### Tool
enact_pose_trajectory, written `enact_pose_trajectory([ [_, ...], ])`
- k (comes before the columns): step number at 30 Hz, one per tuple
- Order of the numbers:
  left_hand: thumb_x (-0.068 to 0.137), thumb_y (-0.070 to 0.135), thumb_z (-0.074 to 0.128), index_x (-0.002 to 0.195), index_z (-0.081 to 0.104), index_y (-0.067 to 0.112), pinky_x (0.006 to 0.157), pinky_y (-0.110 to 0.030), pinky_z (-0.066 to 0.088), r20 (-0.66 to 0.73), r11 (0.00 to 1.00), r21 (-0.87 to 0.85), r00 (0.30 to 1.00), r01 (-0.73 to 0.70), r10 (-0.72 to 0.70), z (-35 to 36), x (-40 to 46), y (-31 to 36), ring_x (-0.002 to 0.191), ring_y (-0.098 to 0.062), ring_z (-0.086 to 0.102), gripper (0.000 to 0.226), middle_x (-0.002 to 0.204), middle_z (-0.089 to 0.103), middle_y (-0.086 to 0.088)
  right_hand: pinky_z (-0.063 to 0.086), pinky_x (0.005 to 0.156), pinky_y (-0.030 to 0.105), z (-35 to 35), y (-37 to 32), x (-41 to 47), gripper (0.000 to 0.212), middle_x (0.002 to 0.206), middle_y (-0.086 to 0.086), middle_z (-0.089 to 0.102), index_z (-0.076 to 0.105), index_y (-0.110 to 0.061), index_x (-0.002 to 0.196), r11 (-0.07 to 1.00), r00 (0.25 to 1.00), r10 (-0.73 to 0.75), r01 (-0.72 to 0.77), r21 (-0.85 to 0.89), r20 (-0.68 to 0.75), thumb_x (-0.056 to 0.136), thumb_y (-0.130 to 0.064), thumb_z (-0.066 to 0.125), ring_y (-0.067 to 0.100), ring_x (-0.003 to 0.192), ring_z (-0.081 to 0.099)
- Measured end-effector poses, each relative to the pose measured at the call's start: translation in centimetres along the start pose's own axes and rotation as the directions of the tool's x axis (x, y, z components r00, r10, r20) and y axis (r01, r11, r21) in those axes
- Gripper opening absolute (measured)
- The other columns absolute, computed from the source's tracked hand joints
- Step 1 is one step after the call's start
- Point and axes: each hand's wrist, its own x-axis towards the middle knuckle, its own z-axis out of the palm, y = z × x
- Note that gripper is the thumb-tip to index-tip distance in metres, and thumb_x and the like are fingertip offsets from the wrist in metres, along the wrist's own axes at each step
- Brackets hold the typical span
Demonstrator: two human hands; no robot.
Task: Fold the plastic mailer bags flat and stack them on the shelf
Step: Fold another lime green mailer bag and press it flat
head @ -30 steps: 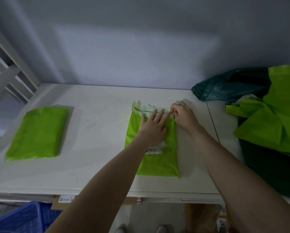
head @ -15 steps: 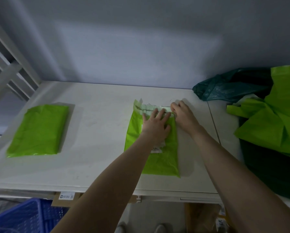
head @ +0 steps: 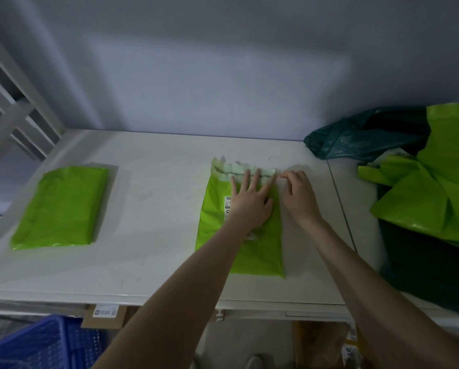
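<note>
On white shelf (head: 154, 198), left hand (head: 249, 201) flat on mailer (head: 252, 251), right hand (head: 299, 194) fingers curled beside, holding nothing.

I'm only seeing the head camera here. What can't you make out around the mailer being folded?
- Head view: the shipping label on the mailer is mostly under the left hand; its print is too small to read.
- Whether the right hand pinches the torn flap: its fingertips hide the contact.
- The green bag pile is cut off by the right edge.
</note>
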Motion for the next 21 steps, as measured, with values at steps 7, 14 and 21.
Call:
enact_pose_trajectory([
  [7, 0.089, -0.014, 0.033, 0.141, 0.033, 0.004, 0.104, -0.015, 0.034, 0.019, 0.088, -0.995, 0.966, 0.043, -0.257, -5.2, -1.7, -2.1, 0.136, -0.013, 0.033, 0.055, 0.149, 0.034, -0.008, 0.029, 0.093, 0.017, -0.2, -1.8, -3.6, 0.030, 0.120, 0.014, 0.050, 0.055, 0.000, 0.118, 0.998, 1.000, 0.007, -0.007, 0.069, -0.003, 0.091, 0.002, 0.039, 0.026, 0.115, 0.046],
  [14, 0.088, -0.010, 0.034, 0.122, 0.057, 0.017, 0.105, -0.011, 0.028, -0.197, 0.578, -0.815, 0.959, -0.046, -0.202, -6.7, -7.2, -5.1, 0.128, -0.009, 0.043, 0.050, 0.134, 0.050, 0.004, 0.035, 0.101, 0.031, 0.5, -5.8, -8.1, 0.036, 0.131, 0.012, 0.051, 0.052, -0.001, 0.127, 0.973, 0.973, -0.208, 0.216, -0.080, 0.105, 0.095, -0.016, 0.045, 0.026, 0.120, 0.046],
  [21, 0.102, 0.030, 0.020, 0.136, 0.046, 0.002, 0.109, -0.043, 0.035, -0.143, 0.960, -0.092, 0.958, -0.264, 0.250, -0.2, -10.3, -5.8, 0.136, -0.031, 0.037, 0.051, 0.145, 0.041, -0.016, 0.040, 0.101, 0.037, 2.5, -6.1, -9.5, 0.061, 0.134, 0.009, 0.054, 0.054, -0.006, 0.128, 0.928, 0.931, -0.217, 0.290, -0.235, 0.293, 0.087, -0.036, 0.021, 0.027, 0.121, 0.053],
])
